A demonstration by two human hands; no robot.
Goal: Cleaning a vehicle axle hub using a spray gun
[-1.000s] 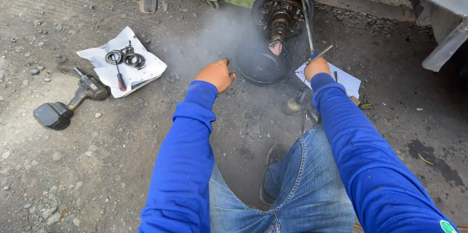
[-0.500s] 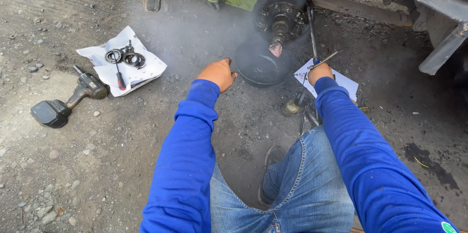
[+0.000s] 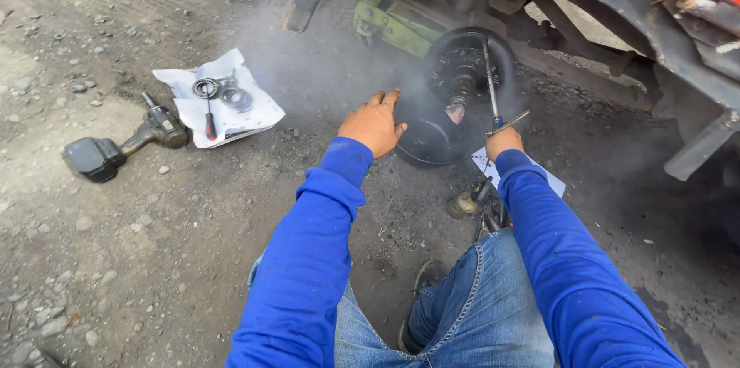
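1. Head view is looking down at a person in blue sleeves and jeans who is sitting on gravel ground [image 3: 139, 260] beside a vehicle's wheel hub [image 3: 462, 75].
2. The left hand [image 3: 375, 123] is resting on the rim of a dark round pan [image 3: 428, 137] that is sitting on the ground just below the hub; its grip is spread, fingers stretched out flat and pinching nothing.
3. The right hand [image 3: 503, 141] is sitting just right of the pan, its grip pressed together around a thin metal spray tool [image 3: 493, 90] whose long nozzle is pointing up at the hub.
4. Pale mist is hanging around the hub and the pan.
5. A small brass-coloured can [image 3: 465, 204] is standing on the ground near the right forearm, beside a white sheet [image 3: 551, 181] that is lying partly under that arm.
6. Further left, well apart from the hands, a white paper [image 3: 254, 112] is carrying ring-shaped bearing parts [image 3: 223, 92] and a red-handled screwdriver [image 3: 209, 117].
7. A black cordless impact wrench [image 3: 123, 144] is lying on the ground just left of that paper.
8. A green jack [image 3: 393, 25] is sitting under the vehicle behind the hub.
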